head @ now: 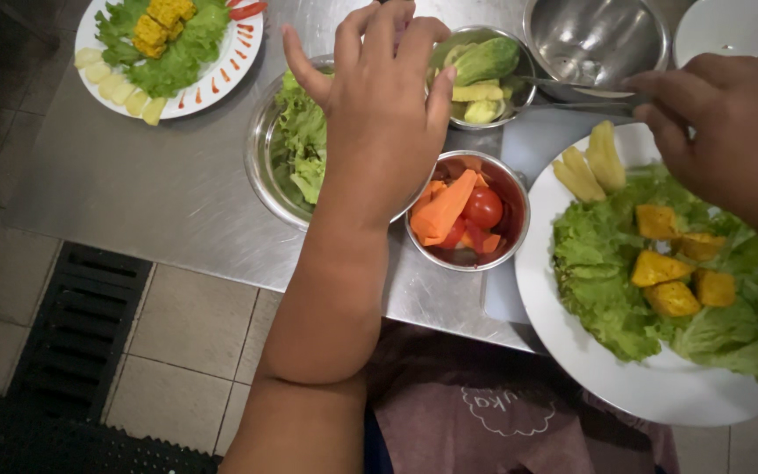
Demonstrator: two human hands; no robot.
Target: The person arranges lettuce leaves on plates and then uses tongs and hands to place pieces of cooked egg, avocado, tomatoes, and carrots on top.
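Observation:
My left hand (377,105) hovers palm down with fingers spread over a steel bowl of lettuce (302,140), reaching toward a small steel bowl of avocado pieces (482,75); it holds nothing that I can see. My right hand (730,118) is closed on thin metal tongs or a knife (572,95) at the far edge of a white plate (563,325). That plate carries lettuce leaves (625,272), several yellow cubes (673,268) and avocado slices (591,162).
A small steel bowl of carrot and tomato (468,211) sits between the lettuce bowl and the plate. An empty steel bowl (594,39) stands at the back. A finished salad plate (168,53) lies at the far left of the steel table. A tiled floor and drain grate (76,325) lie below.

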